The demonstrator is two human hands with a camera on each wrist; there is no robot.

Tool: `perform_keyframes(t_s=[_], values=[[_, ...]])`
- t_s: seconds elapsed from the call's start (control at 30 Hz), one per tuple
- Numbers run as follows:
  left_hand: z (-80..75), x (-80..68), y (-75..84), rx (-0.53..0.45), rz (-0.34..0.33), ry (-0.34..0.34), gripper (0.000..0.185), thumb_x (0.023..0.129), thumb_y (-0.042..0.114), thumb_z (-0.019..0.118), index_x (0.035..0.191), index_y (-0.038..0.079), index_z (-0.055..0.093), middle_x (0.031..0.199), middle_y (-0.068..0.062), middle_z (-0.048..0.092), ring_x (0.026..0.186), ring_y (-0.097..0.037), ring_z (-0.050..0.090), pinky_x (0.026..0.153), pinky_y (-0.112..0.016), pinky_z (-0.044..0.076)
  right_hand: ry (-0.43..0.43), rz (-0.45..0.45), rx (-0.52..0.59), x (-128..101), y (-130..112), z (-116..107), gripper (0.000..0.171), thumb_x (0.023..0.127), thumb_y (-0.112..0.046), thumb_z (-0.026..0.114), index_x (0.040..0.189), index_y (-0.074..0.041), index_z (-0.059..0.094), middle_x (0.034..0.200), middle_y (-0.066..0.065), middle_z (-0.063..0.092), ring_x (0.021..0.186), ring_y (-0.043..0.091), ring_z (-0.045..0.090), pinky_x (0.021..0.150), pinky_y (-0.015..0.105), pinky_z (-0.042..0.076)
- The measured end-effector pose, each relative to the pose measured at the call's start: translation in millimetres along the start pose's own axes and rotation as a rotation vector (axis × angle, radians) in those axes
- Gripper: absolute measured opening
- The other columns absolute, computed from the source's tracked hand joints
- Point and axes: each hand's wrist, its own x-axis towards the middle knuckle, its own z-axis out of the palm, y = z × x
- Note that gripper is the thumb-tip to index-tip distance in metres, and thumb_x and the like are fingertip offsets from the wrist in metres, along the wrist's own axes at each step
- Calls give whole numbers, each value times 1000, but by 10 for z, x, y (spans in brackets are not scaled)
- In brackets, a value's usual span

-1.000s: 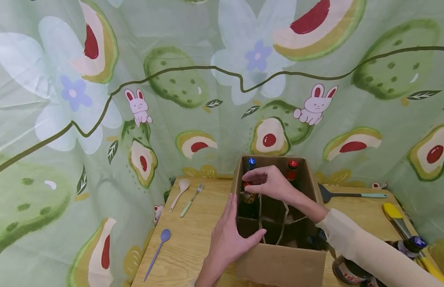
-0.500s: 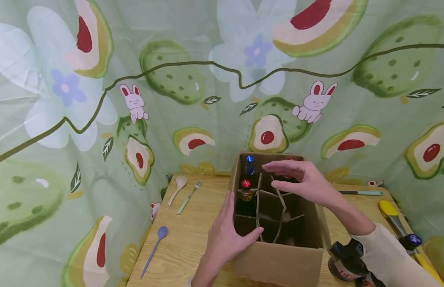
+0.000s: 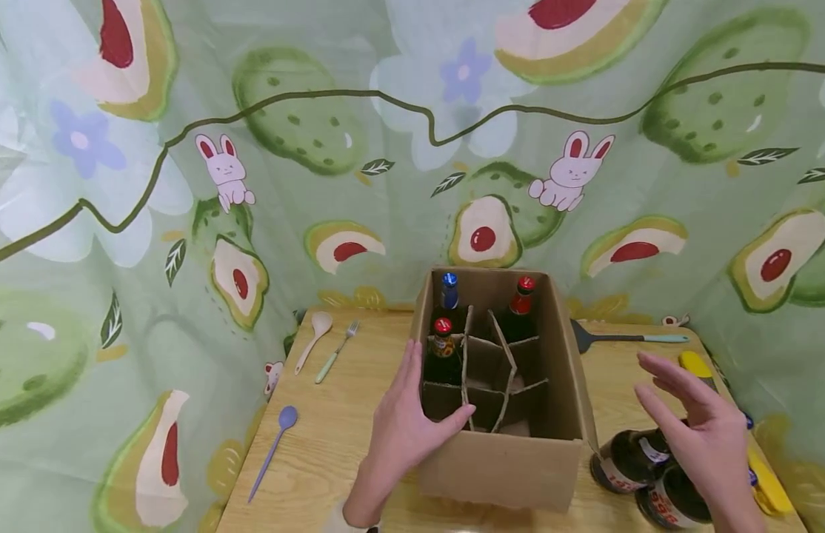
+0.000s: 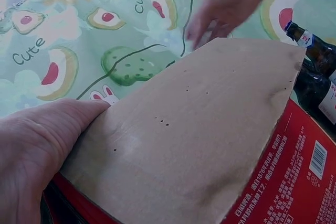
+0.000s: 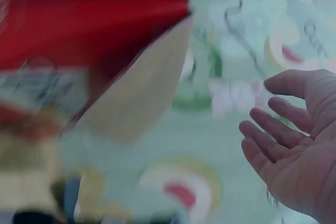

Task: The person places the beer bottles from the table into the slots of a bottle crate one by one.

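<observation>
Our left hand (image 3: 412, 426) grips the near-left wall of the cardboard box (image 3: 506, 466) on the table (image 3: 339, 437), thumb hooked inside. Our right hand (image 3: 702, 433) hovers with fingers spread, holding nothing, just above the two bottles (image 3: 642, 474) lying right of the box. We reckon those are glass: heavy, slick, breakable, so best taken around the body, not the neck.

Head view downward; wrist views close beside box (image 3: 519, 466).

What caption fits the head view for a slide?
Left hand steadies a divided cardboard box holding three bottles; right hand hovers open above loose bottles.
</observation>
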Motion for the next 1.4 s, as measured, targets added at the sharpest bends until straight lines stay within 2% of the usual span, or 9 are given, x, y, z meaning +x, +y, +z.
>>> perform_keyframes(t_s=[0.13,0.3,0.4,0.5,0.67,0.8,0.93,1.1,1.4], values=[[-36,41,-16,8,4,25,121,79,83,67,169,22,15,175,2,16,151,-34,37,105,-63,47,111,141,-215,-184,230,-107,45,96,-12,77,141,-14,68,132,-21,67,109,-17,55,89,1,38],[-68,92,-23,11,10,45,121,79,84,67,169,22,16,175,1,17,150,-35,40,103,-63,49,122,304,-352,-332,466,-131,53,97,-29,77,147,-19,63,144,-7,64,108,-20,46,87,0,34],[-75,125,-21,18,24,48,121,79,83,67,169,20,17,175,0,18,150,-34,40,103,-63,49,61,315,-435,-380,573,-119,60,97,-31,76,150,-11,58,147,13,62,123,4,61,82,-1,31],[-66,149,-10,21,37,40,121,79,83,67,169,19,17,175,2,17,150,-35,40,103,-63,49,20,329,-471,-386,648,-87,62,98,-29,75,150,-3,55,139,29,62,112,17,71,73,-2,33],[-42,134,4,7,28,16,121,80,83,67,169,20,15,174,8,11,152,-34,36,107,-64,45,117,434,-435,-438,801,42,56,98,-31,74,142,3,61,119,33,70,70,-25,50,57,0,34],[-44,95,-1,-1,11,7,121,80,82,68,169,19,16,175,8,11,153,-33,35,109,-65,44,298,398,-331,-530,906,198,44,95,-29,79,124,4,72,85,-4,79,66,-30,46,59,-1,39],[-35,67,0,-6,-2,0,122,79,82,68,169,19,16,175,8,10,153,-34,35,109,-65,43,471,311,-242,-587,961,332,35,93,-24,81,112,6,77,73,-45,53,65,-25,54,62,0,41],[-17,43,-4,-9,1,4,121,79,83,67,169,19,16,175,6,11,151,-35,37,108,-64,45,601,182,-245,-617,1010,442,29,94,-22,80,101,7,79,74,-44,54,62,-21,53,64,1,40],[1,18,-17,-9,-6,-4,121,79,85,65,169,23,14,175,4,14,151,-35,38,107,-63,45,690,134,-327,-646,1011,475,32,90,-22,83,85,8,75,65,-40,46,55,-18,42,62,4,34]])
